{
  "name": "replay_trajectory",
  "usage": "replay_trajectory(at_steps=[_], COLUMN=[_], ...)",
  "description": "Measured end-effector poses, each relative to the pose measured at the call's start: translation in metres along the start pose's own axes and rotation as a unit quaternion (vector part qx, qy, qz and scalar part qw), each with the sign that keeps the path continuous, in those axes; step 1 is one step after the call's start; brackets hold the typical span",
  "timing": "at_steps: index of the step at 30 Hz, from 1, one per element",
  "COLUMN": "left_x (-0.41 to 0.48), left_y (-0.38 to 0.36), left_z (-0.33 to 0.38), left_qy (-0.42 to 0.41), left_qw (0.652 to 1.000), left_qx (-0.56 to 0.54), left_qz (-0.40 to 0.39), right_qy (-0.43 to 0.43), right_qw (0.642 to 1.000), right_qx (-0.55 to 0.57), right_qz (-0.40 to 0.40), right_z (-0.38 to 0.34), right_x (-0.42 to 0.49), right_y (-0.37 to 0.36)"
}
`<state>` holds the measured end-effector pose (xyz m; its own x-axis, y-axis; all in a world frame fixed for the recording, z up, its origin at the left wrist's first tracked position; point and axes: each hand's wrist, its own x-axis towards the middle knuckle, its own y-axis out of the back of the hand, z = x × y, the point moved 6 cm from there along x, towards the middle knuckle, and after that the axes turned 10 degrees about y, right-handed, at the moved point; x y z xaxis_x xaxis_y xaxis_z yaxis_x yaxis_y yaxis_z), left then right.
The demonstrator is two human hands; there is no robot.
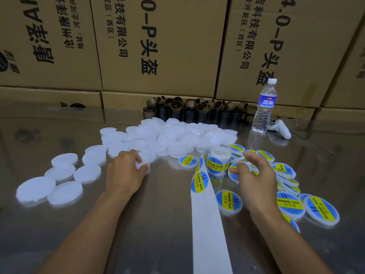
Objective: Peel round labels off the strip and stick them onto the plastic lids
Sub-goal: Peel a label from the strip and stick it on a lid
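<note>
I am pinching a translucent white blank lid at the pile's near edge with my left hand, and it may be dragging a nested neighbour along. My right hand is hanging loosely spread, gripping nothing, over the labelled lids. The next round label, blue and yellow, is lying on the backing strip between my hands.

I lose the strip past the bottom edge, and the right hand covers several labelled lids beneath it.
</note>
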<state>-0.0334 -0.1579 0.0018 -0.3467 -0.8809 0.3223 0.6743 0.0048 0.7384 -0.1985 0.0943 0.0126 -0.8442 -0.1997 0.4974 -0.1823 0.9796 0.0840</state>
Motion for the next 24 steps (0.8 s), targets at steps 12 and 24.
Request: replay_trajectory(at_steps=[12,24], left_x=[-0.006,-0.083], left_y=[0.007,0.001], left_z=[0.016,0.097], left_qy=[-0.036,-0.309], left_qw=[0.992,0.92], left_qx=[-0.121,-0.224], left_qz=[0.007,-0.093], right_qy=[0.021,0.016], right_qw=[1.0,0.979], right_qx=[0.004,0.158], right_qz=[-0.004,-0.129], right_z=[-0.004,-0.025], right_x=[0.0,-0.01], right_y=[-0.001,-0.024])
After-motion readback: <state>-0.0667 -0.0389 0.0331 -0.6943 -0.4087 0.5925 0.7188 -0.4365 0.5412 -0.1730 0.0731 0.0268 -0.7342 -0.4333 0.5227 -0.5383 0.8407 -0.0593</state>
